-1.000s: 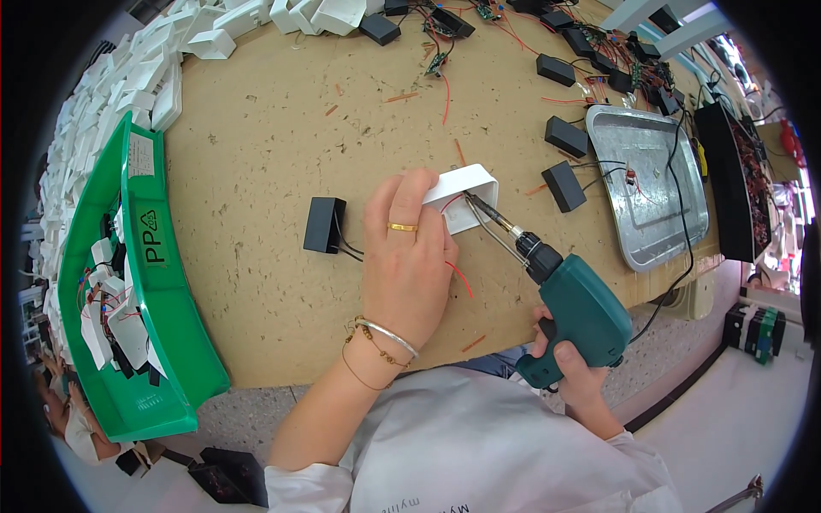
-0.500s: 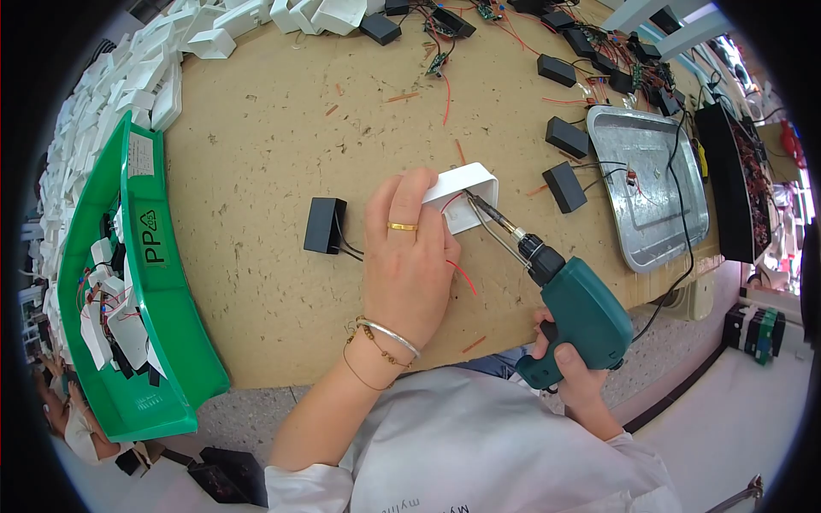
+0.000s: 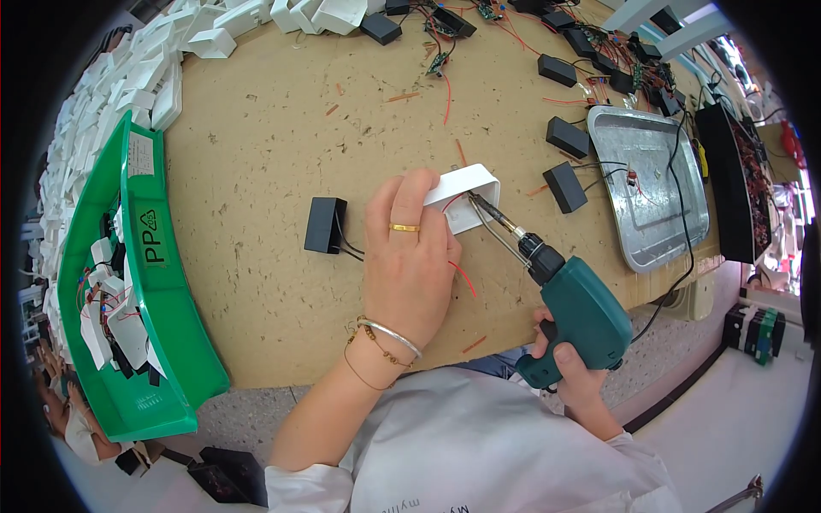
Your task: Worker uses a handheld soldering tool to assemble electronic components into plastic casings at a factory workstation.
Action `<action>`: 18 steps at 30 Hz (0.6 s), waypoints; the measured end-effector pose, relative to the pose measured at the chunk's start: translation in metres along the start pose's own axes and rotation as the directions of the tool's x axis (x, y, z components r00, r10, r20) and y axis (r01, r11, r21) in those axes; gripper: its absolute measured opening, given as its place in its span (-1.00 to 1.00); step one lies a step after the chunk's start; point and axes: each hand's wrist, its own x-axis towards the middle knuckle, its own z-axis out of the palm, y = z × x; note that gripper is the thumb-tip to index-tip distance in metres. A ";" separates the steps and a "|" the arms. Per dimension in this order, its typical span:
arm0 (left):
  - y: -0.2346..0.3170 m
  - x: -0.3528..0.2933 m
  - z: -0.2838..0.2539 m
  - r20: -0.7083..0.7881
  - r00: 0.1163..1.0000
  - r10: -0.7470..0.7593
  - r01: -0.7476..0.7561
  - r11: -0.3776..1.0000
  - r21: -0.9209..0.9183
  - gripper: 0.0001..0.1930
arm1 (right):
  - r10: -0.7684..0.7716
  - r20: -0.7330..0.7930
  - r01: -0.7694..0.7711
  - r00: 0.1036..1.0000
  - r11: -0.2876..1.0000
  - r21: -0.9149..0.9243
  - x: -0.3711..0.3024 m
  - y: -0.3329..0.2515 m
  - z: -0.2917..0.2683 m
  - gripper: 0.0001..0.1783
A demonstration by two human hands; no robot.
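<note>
My left hand point(image 3: 410, 248) is closed on a small white plastic housing point(image 3: 466, 181), holding it tilted with its open side toward the right. A thin red wire point(image 3: 463, 278) sticks out beside that hand, and another red wire runs inside the housing. Dark wires lead from under my fingers to a black box point(image 3: 325, 226) on the left. My right hand point(image 3: 575, 369) grips a green gun-shaped soldering iron point(image 3: 586, 312) by its handle. Its metal tip and the thin feed tube beside it reach into the housing. What the tip touches there is too small to tell.
A green bin point(image 3: 184, 342) holding white housings and wired parts stands left. White housings point(image 3: 158, 77) pile up at the far left. A metal tray point(image 3: 646, 231) lies right, with black boxes point(image 3: 564, 187) beside it. Wired circuit boards point(image 3: 438, 65) lie at the back. The iron's cord point(image 3: 687, 227) crosses the tray.
Almost nothing differs. The white housing and my left fingers have shifted very slightly to the right, and the soldering iron's tip stays inside the housing.
</note>
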 end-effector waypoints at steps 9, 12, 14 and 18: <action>0.000 -0.003 0.001 0.004 1.000 0.021 -0.021 0.999 0.024 -0.79 | -0.021 0.000 0.021 1.000 1.000 0.015 -0.001 0.000 0.000 -0.41; 0.000 -0.003 0.002 0.005 1.000 0.021 -0.022 0.999 0.044 -0.80 | -0.017 0.005 0.017 1.000 1.000 0.004 -0.001 0.001 -0.001 -0.41; -0.002 -0.004 0.004 -0.025 0.999 0.028 -0.028 0.999 0.030 -0.81 | -0.022 0.014 0.022 1.000 1.000 0.009 -0.001 0.001 -0.001 -0.40; 0.000 -0.002 0.003 -0.133 0.989 0.069 -0.066 0.997 0.030 -0.84 | -0.046 0.023 0.047 0.999 0.999 -0.010 -0.001 0.004 -0.003 -0.39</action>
